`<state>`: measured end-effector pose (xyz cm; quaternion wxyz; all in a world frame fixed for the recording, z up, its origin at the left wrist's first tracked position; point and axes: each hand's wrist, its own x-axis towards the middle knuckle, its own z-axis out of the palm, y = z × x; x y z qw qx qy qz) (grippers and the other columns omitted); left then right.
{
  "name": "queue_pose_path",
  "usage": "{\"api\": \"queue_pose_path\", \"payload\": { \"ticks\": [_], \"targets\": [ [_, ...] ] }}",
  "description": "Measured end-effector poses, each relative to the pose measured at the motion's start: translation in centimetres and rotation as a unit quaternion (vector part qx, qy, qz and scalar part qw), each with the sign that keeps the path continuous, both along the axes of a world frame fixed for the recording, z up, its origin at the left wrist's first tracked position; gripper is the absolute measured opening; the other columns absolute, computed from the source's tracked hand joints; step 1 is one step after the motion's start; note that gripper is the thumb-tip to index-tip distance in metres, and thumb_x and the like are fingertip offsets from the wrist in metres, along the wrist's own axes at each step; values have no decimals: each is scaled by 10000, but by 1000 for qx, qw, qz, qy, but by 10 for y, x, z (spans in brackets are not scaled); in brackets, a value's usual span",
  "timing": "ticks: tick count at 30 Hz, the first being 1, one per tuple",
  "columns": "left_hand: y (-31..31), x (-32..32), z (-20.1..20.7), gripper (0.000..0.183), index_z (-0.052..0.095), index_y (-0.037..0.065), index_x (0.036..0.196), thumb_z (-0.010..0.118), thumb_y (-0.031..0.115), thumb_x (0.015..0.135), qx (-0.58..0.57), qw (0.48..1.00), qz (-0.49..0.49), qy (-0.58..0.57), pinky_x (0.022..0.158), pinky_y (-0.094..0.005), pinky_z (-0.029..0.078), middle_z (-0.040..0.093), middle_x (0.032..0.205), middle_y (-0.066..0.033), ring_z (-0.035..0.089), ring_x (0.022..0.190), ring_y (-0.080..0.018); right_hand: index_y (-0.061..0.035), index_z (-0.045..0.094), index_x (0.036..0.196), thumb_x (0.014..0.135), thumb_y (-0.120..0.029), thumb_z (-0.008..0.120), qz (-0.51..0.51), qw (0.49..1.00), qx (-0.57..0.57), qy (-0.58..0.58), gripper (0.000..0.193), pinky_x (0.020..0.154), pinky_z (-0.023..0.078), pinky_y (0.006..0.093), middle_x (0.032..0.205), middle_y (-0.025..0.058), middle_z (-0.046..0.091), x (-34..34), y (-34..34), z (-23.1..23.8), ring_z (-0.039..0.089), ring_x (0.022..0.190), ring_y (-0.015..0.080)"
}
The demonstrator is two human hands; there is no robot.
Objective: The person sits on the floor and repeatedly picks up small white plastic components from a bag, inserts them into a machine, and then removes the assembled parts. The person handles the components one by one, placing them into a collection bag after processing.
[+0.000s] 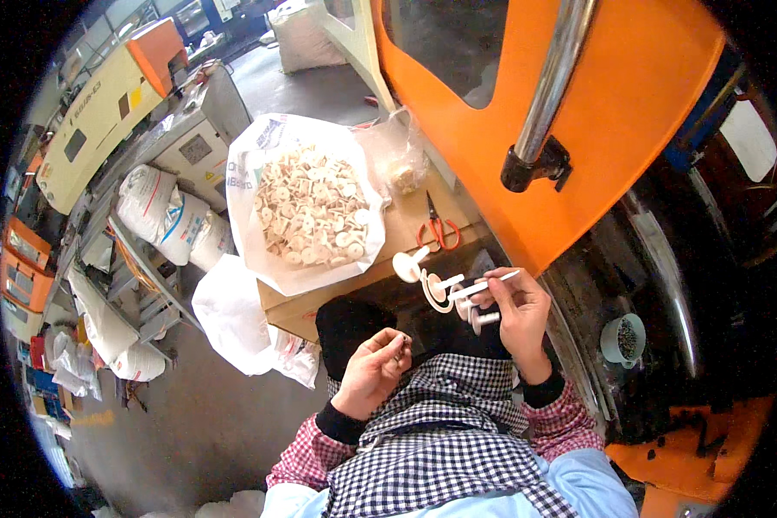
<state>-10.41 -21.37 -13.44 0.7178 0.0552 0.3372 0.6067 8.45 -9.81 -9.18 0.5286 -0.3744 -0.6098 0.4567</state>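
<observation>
My right hand [521, 312] pinches a white moulded plastic sprue [440, 304] by its thin straight stem. Several round discs with short pegs branch off the sprue, over my lap and beside the cardboard box [293, 309]. Lower and to the left, my left hand [374, 369] is closed, thumb against fingers; a tiny dark thing shows at the fingertips, too small to name. Red-handled scissors [438, 235] lie on the box just beyond the sprue. Left of them, a large white sack [247, 226] stands open, full of loose cream-coloured discs with pegs [311, 207].
An orange machine door [457, 129] with a metal handle bar [554, 82] rises close on the right. A clear plastic bag [399, 155] lies behind the scissors. Low on the right sits a small tub [623, 340] of dark bits. Filled sacks [151, 203] lean at the left.
</observation>
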Motion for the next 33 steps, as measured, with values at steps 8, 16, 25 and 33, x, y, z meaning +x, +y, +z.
{"api": "queue_pose_path", "payload": {
  "ticks": [8,16,25,33],
  "targets": [
    [-5,-10,-7,79,571,23,904,532,92,895,30,1000,6,0,681,-221,451,587,863,-43,553,767,-116,53,556,968,887,-4,496,72,994,67,50,115,638,515,258,883,164,651,-6,12,7,649,717,184],
    [-7,-8,-5,74,570,23,891,530,85,893,22,1000,-9,2,648,-220,430,581,846,-42,531,739,-109,39,605,938,848,4,535,129,989,11,68,120,764,515,298,933,126,657,-2,8,15,631,859,183],
    [-8,2,-9,92,539,31,923,525,118,898,-8,999,-15,29,582,-187,420,559,786,-45,509,652,-98,37,608,933,858,-16,531,178,984,2,21,121,770,502,286,923,123,664,0,12,13,629,871,168],
    [-10,1,-15,72,569,22,920,533,78,892,-1,999,-29,-17,692,-210,455,592,883,-55,546,774,-103,29,618,909,859,-45,551,202,978,-46,13,112,760,503,278,918,117,667,1,15,5,631,856,159]
  ]
}}
